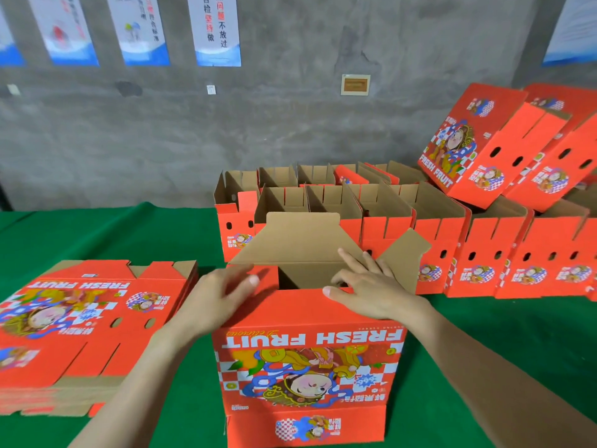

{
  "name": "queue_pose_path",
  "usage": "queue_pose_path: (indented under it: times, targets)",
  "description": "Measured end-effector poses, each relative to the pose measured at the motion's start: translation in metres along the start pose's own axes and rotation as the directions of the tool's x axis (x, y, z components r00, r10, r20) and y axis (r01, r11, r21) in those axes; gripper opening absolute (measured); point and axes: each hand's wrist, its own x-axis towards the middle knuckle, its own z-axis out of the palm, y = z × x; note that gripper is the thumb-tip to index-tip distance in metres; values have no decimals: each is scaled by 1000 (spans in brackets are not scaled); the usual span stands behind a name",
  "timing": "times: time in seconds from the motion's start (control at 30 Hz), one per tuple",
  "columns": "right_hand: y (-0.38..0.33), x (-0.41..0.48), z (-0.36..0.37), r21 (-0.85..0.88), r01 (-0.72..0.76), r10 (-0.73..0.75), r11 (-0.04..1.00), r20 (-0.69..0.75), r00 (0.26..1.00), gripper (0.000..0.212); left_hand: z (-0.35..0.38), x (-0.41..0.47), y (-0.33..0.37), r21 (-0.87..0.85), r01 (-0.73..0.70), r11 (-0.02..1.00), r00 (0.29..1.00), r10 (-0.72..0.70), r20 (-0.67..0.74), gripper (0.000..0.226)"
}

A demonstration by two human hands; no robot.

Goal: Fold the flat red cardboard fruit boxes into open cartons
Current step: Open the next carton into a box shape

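Red cardboard, its print upside down: the half-folded box (307, 367) stands at 6 o'clock on the green table (113, 234), brown flaps raised. The left hand (219, 295) presses straight fingers on the box's 9 o'clock flap, while the right hand (365, 292) pinches the near rim, thumb outside, other fingers spread over the opening. Flat boxes (74, 324) are stacked at 8 o'clock; folded cartons (484, 263) stand in rows at 2 o'clock.
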Motion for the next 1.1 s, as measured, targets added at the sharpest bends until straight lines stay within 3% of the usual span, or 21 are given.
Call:
queue_pose_path:
  times: [0.07, 0.13, 0.17, 0.27, 0.33, 0.4, 0.47, 0.5, 0.57, 0.63, 0.7, 0.77, 0.87, 0.97, 1.1]
  targets:
    - [-1, 0, -1, 20, 2, -2, 1000, -4, 1000, 39, 4, 16, -3, 122, 82, 989, 993, -71, -92, 31]
    - [-1, 0, -1, 28, -6, 7, 1000, -19, 1000, 38, 9, 29, -5, 299, 151, 942, 988, -141, -56, 42]
    - [0, 0, 0, 27, -10, 11, 1000, -42, 999, 38, 9, 35, -7, 309, 194, 931, 979, -204, 0, 48]
    - [4, -4, 6, -5, -28, 26, 1000, -222, 975, 54, 10, 47, -18, 33, 269, 963, 941, -270, 204, 51]
    - [6, -6, 7, -96, -71, 22, 993, -436, 899, 69, 11, 46, -26, -54, 265, 963, 942, -246, 229, 49]
    - [9, -8, 4, -115, -108, 12, 988, -630, 777, 80, 9, 44, -30, -73, 277, 958, 940, -255, 226, 59]
    - [16, -11, 0, 31, -115, 101, 993, -731, 675, 97, 8, 43, -33, -62, 281, 958, 937, -259, 232, 71]
    - [21, -11, -1, 191, -80, 196, 978, -727, 658, 104, 8, 43, -34, -61, 276, 959, 938, -255, 235, 75]
    - [27, -13, -3, 601, 47, 379, 798, -561, 736, 105, 8, 43, -32, -73, 264, 962, 942, -241, 233, 78]
    - [29, -15, -2, 803, 139, 360, 580, -406, 840, 78, 10, 44, -30, -78, 260, 962, 946, -238, 221, 77]
    - [29, -21, 4, 751, 232, 217, 618, -447, 868, 59, 10, 44, -28, -95, 271, 958, 946, -247, 211, 78]
    - [28, -27, 8, 648, 268, 91, 713, -465, 881, 55, 8, 44, -28, -110, 278, 954, 944, -251, 214, 81]
    - [33, -32, 8, 534, 283, -80, 797, -371, 925, 30, 10, 44, -25, -116, 265, 957, 947, -236, 218, 81]
    - [34, -32, 8, 519, 269, -64, 811, -378, 924, 13, 14, 45, -24, -133, 232, 964, 960, -205, 190, 77]
    - [31, -30, 9, 532, 291, 25, 795, -508, 861, 14, 16, 45, -22, -144, 150, 978, 983, -133, 124, 75]
